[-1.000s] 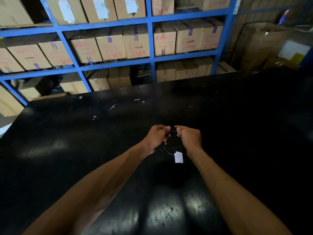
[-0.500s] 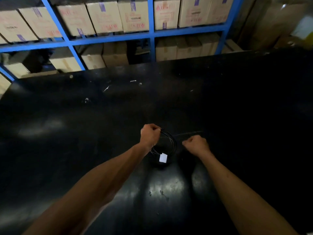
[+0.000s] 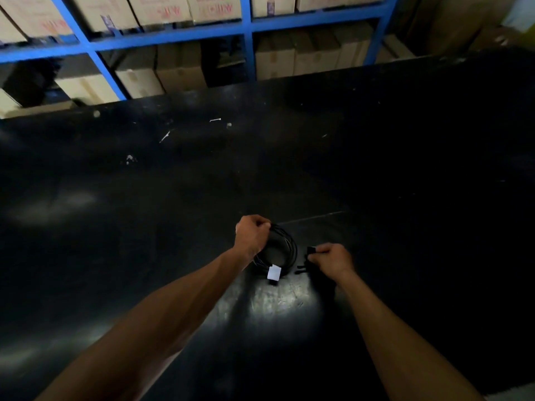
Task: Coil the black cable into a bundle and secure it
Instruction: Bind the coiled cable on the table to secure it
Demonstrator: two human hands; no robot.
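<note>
The black cable (image 3: 289, 250) is wound into a round coil that hangs over the black table (image 3: 173, 198). A white tag (image 3: 274, 272) sits at the coil's lower edge. My left hand (image 3: 251, 233) is closed on the top left of the coil. My right hand (image 3: 331, 259) is just right of the coil, apart from it, pinching a small black piece (image 3: 310, 251). Whether that piece is a cable end or a tie, I cannot tell. Another thin black strip (image 3: 301, 269) shows below it.
Blue metal shelving (image 3: 246, 39) with several cardboard boxes (image 3: 179, 73) stands behind the table's far edge. Small white scraps (image 3: 165, 136) lie on the far part of the table. A bright glare patch (image 3: 283, 299) marks the surface below the coil.
My hands have parted: the right one left the coil and moved right and down, now holding a small black piece. The left hand kept the coil. The view tilted downward.
</note>
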